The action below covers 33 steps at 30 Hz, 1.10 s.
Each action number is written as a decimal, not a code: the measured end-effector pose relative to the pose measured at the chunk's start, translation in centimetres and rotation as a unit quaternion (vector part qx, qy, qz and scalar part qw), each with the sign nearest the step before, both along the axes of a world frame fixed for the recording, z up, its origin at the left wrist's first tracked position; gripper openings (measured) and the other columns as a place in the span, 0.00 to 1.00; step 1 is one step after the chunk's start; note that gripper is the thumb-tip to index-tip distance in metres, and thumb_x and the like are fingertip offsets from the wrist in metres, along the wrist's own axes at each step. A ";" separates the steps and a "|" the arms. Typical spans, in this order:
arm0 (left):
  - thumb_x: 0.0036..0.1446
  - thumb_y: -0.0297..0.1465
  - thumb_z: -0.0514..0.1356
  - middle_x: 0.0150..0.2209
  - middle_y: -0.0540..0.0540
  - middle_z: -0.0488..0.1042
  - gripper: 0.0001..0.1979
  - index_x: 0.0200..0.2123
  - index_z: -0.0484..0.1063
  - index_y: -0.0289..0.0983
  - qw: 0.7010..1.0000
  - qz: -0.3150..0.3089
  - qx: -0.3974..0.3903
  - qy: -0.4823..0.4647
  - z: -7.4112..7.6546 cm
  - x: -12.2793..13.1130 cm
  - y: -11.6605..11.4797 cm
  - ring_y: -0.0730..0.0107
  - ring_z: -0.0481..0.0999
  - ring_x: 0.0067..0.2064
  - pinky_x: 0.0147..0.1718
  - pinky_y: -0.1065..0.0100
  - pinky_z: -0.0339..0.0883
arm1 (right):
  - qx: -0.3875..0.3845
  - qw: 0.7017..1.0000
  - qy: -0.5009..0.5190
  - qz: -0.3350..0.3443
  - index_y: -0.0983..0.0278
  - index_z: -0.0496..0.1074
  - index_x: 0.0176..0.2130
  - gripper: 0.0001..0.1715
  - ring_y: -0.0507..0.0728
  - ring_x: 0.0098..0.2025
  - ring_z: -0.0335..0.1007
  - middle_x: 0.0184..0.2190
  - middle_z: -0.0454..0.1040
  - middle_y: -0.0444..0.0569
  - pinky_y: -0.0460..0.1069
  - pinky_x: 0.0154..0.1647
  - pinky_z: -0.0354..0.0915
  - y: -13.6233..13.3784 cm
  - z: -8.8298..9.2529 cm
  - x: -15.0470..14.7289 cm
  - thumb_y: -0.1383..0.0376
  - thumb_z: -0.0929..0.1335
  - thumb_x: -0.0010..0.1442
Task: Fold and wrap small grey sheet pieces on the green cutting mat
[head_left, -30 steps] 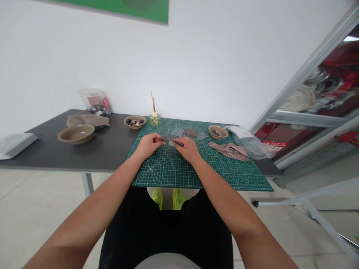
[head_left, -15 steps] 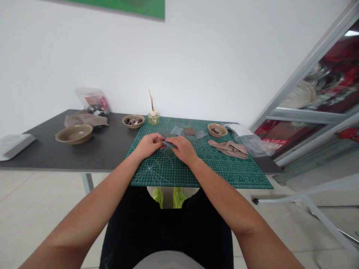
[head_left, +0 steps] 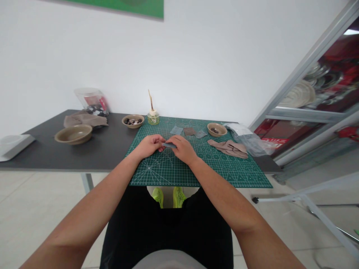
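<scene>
My left hand [head_left: 150, 145] and my right hand [head_left: 182, 148] meet over the green cutting mat [head_left: 168, 170], both pinched on a small grey-blue fabric piece [head_left: 168, 145] held between the fingertips. Whether the right hand also holds a thin tool is hidden by the fingers. Just beyond the hands lie three small fabric squares [head_left: 188, 131] on the mat. A small tan bowl [head_left: 217, 129] sits to the right of them, and a beige cloth [head_left: 228, 148] lies near it.
On the dark table [head_left: 56, 153] stand a larger tan bowl [head_left: 74, 133], a small bowl of buttons [head_left: 133, 120], a glass bottle with a stick [head_left: 153, 117], a plastic bag of buttons [head_left: 94, 101], folded brown cloth [head_left: 84, 119] and a white tray [head_left: 14, 144]. A clear bag [head_left: 248, 140] lies at right.
The hands have drawn closer together, and the grey-blue piece has come off the mat into both pinches. A thin dark tool seen in the right hand earlier no longer shows.
</scene>
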State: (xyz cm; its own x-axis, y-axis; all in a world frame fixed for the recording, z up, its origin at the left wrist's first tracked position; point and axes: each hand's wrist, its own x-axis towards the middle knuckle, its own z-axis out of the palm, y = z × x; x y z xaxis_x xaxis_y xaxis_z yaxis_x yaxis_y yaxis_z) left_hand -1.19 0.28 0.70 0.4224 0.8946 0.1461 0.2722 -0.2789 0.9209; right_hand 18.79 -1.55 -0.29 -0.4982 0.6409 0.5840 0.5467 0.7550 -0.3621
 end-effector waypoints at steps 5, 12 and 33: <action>0.51 0.37 0.62 0.25 0.50 0.75 0.09 0.31 0.69 0.37 1.000 0.013 0.008 -0.009 -0.5 -0.2 0.4 0.71 0.73 0.26 0.30 0.67 0.68 | -0.015 0.998 0.055 -0.026 0.62 0.74 0.41 0.09 0.56 0.46 0.71 0.40 0.76 0.50 0.51 0.51 0.64 0.1 0.1 0.1 0.67 0.64 0.65; 0.51 0.35 0.60 0.28 0.52 0.71 0.07 0.29 0.64 0.39 0.963 0.209 0.151 0.076 -0.7 -0.4 0.5 0.71 0.69 0.29 0.31 0.68 0.64 | -0.066 0.960 0.215 -0.166 0.61 0.71 0.38 0.08 0.56 0.36 0.71 0.34 0.76 0.48 0.50 0.42 0.65 0.3 0.1 0.8 0.60 0.65 0.61; 0.56 0.31 0.59 0.38 0.42 0.76 0.05 0.37 0.67 0.39 0.913 0.386 0.111 0.073 -0.3 -1.0 1.1 0.57 0.75 0.43 0.46 0.58 0.67 | -0.123 0.988 -0.019 -0.092 0.66 0.56 0.66 0.30 0.56 0.61 0.66 0.63 0.66 0.54 0.52 0.62 0.62 5.4 3.1 -7.2 0.72 0.56 0.67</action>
